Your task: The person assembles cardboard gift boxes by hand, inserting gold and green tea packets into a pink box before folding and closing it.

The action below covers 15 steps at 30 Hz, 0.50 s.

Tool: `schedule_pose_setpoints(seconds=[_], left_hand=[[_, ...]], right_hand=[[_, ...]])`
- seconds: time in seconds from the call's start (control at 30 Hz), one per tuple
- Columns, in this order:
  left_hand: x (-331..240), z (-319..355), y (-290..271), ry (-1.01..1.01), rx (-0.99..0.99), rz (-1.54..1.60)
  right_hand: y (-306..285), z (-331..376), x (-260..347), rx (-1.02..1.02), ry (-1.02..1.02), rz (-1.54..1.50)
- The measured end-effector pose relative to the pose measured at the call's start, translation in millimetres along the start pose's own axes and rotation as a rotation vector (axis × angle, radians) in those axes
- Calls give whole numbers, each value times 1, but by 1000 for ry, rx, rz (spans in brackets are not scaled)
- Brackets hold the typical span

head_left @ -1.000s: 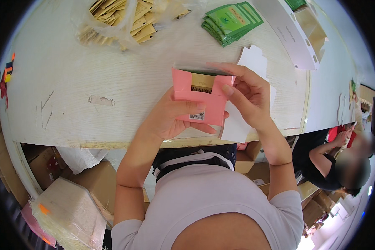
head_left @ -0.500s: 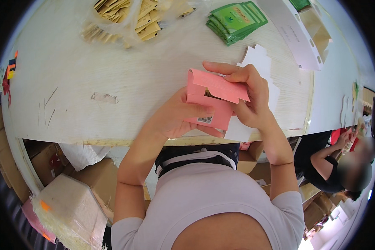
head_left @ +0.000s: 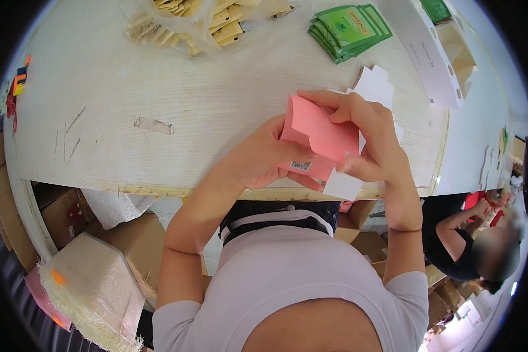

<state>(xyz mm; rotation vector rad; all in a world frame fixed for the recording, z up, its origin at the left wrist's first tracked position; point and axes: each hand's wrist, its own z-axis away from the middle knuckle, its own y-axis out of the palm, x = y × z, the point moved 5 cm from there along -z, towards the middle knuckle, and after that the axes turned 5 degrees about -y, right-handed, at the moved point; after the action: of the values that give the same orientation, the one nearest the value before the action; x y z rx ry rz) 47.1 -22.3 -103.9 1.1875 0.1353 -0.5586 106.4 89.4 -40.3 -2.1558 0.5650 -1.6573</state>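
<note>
A small pink paper box [head_left: 328,132] is held above the table near its front edge. My left hand [head_left: 264,152] grips its left side, thumb lying over the front flap and fingers underneath. My right hand [head_left: 372,132] curls round the right side, fingers along the top edge and thumb by the lower right corner. A black-and-white code label shows beside my left thumb. The flap lies over the front, and the inside is hidden. Partly behind my right hand, white flat card cutouts [head_left: 374,85] rest on the table.
Green sachets [head_left: 349,29] lie stacked at the far side, left of a long white box [head_left: 422,53]. A clear plastic bag [head_left: 202,41] holds many yellow sachets. Cardboard boxes [head_left: 123,246] stand below the table at left. Another person [head_left: 460,240] works at far right.
The pink box's flap has come down over the gap that showed something dark and gold inside. My right thumb has moved down and outward. The table's things appear shifted slightly right.
</note>
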Motion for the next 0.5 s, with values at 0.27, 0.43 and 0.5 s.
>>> schedule_pose_setpoints(seconds=[0.27,0.43,0.5], left_hand=[[-2,0,-3,36,-23,12],[2,1,-7,40,-114,-86],[2,0,-8,48,-138,-147]], right_hand=[[8,-7,1,27,199,-71],[9,-5,-1,123,160,-44],[7,-3,-2,166,127,-161]])
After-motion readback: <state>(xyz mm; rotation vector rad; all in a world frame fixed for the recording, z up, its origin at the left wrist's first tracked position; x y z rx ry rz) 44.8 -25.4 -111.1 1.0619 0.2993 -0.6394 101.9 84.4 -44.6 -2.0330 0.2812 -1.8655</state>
